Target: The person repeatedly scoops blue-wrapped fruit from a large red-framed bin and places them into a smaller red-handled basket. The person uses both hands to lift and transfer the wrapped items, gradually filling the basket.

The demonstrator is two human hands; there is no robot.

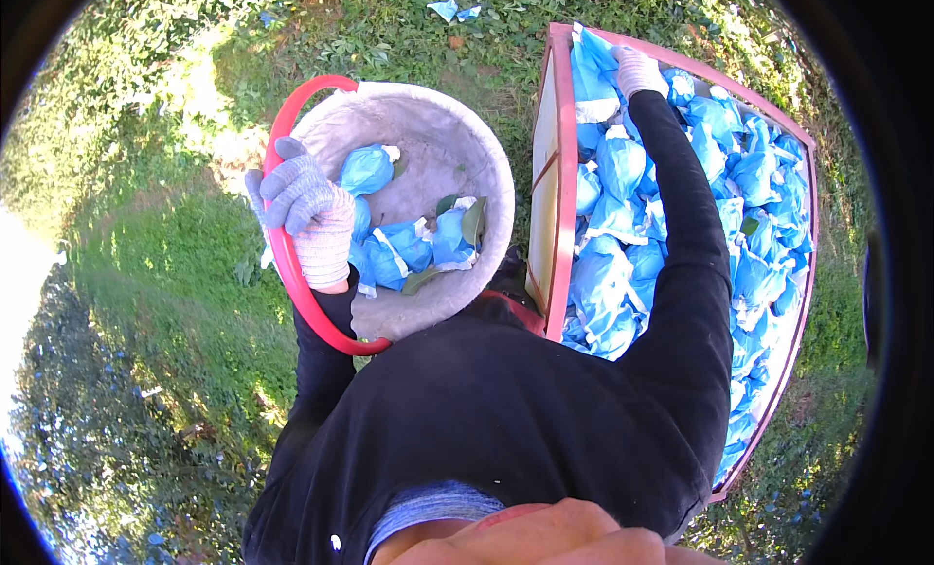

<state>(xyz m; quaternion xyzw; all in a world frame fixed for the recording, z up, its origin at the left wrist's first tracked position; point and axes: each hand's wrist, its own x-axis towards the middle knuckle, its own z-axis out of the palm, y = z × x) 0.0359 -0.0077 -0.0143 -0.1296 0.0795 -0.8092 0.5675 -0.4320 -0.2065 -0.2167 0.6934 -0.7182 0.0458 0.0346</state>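
My left hand, in a grey knit glove, grips the red handle of a round bucket lined with pale fabric. Inside the bucket lie several blue bagged fruits with white edges, some with green leaves. My right hand, also gloved, reaches to the far left corner of a red-framed crate. It touches a flattened-looking blue bag there; its fingertips are partly hidden, so its grip is unclear. Rounded blue bagged fruits fill much of the crate.
Grass and low plants cover the ground around the bucket and crate. Blue scraps lie on the ground beyond. The crate's pale side wall stands close to the bucket's right. Dense foliage shows at lower left.
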